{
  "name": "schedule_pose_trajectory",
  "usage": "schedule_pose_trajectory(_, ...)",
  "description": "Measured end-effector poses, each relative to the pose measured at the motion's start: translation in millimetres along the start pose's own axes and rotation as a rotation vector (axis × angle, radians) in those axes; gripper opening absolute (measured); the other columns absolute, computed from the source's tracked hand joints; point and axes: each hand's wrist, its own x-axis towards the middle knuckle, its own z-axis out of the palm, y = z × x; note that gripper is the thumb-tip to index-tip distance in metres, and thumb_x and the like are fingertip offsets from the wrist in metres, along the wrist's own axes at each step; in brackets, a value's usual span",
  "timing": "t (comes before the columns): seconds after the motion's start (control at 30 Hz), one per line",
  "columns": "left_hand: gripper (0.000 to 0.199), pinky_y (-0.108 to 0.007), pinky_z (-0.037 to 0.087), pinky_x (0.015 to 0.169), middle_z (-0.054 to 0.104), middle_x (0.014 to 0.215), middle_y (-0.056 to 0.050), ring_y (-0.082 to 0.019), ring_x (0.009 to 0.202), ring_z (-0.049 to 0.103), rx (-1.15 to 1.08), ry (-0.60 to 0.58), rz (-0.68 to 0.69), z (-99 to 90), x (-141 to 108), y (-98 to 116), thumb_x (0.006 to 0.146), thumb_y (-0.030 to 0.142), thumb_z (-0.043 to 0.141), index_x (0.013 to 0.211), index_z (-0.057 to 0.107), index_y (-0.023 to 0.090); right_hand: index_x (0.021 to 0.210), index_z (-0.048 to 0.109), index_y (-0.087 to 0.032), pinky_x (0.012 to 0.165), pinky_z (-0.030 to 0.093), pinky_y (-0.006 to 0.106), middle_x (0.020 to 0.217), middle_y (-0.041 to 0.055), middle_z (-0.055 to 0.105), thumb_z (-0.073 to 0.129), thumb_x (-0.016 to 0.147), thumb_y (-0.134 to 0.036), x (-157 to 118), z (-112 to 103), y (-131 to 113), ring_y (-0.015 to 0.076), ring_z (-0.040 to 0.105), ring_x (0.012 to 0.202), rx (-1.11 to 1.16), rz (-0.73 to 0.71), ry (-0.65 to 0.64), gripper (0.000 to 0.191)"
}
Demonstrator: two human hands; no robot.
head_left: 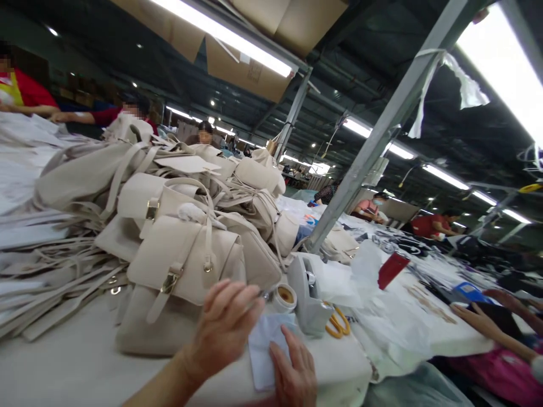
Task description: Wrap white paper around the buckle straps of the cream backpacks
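Observation:
My left hand [227, 325] is raised over the table in front of a cream backpack [182, 254] with gold buckles. Its fingers are curled together; a small shiny bit shows by the fingertips, too blurred to name. My right hand [294, 367] lies on a folded pale blue cloth or sheet [261, 345], index finger and thumb apart. Just beyond the fingertips stands a small white jar [285, 298] with brownish contents. A grey tape dispenser [307, 297] is to its right, with yellow-handled scissors [338, 323] beside it.
More cream bags [254, 175] are heaped behind, with loose straps [63, 288] at the left. A slanted metal post [365, 152] rises beyond the dispenser. Plastic sheeting [390, 322] and a red object [392, 270] lie right. A co-worker's arm [487, 328] reaches in at the right.

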Motion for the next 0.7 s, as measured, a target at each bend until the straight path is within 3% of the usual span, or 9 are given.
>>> schedule_pose_trajectory(0.07,0.027,-0.036,0.035,0.109,0.07,0.114,-0.008,-0.024,0.11,0.056,-0.173,-0.269,-0.039,23.1,-2,23,0.084,0.01,0.057,0.106,0.07,0.021,0.099,0.073,-0.029,0.093,0.052,0.042,0.125,0.0091,0.069,0.046,0.097,-0.019,0,1,1,0.0264,0.065,0.113,-0.001,-0.011,-0.001,0.028)
schedule_pose_trajectory(0.13,0.028,-0.039,0.04,0.106,0.064,0.127,-0.012,-0.028,0.12,0.052,-0.308,-0.531,-0.199,47.3,-3,37,0.08,0.01,0.058,0.104,0.07,0.018,0.102,0.073,-0.029,0.092,0.053,0.041,0.124,0.0095,0.07,0.045,0.097,-0.02,0,2,1,0.0264,0.066,0.111,-0.011,-0.025,0.003,0.029)
schedule_pose_trajectory(0.23,0.023,-0.045,0.041,0.105,0.056,0.139,-0.013,-0.032,0.126,0.048,-0.454,-0.782,-0.342,75.1,-3,41,0.08,0.012,0.059,0.096,0.073,0.019,0.105,0.074,-0.028,0.09,0.054,0.039,0.119,0.0097,0.072,0.044,0.098,-0.02,-1,4,1,0.026,0.068,0.107,-0.016,-0.035,0.014,0.031)
schedule_pose_trajectory(0.4,0.016,-0.043,0.038,0.104,0.062,0.131,-0.01,-0.03,0.124,0.05,-0.597,-0.831,-0.471,94.2,-3,36,0.08,0.011,0.06,0.081,0.073,0.019,0.11,0.073,-0.03,0.092,0.055,0.035,0.122,0.0068,0.071,0.043,0.098,-0.019,-2,7,3,0.0239,0.067,0.111,0.056,0.003,-0.001,0.034)
schedule_pose_trajectory(0.6,0.031,-0.038,0.043,0.09,0.065,0.111,-0.01,-0.026,0.104,0.054,-0.598,-0.8,-0.61,98.8,-8,31,0.069,0.012,0.064,0.099,0.065,0.018,0.104,0.073,-0.027,0.086,0.057,0.03,0.119,0.0084,0.072,0.047,0.097,-0.018,0,10,11,0.0214,0.07,0.104,0.062,-0.1,0.105,0.029)
schedule_pose_trajectory(0.7,0.024,-0.037,0.041,0.093,0.064,0.115,-0.008,-0.025,0.107,0.053,-0.652,-0.772,-0.617,99.8,-10,31,0.067,0.011,0.064,0.089,0.065,0.02,0.105,0.073,-0.026,0.087,0.056,0.031,0.121,0.0085,0.071,0.047,0.096,-0.016,1,9,10,0.0218,0.069,0.106,0.072,-0.098,0.11,0.029)
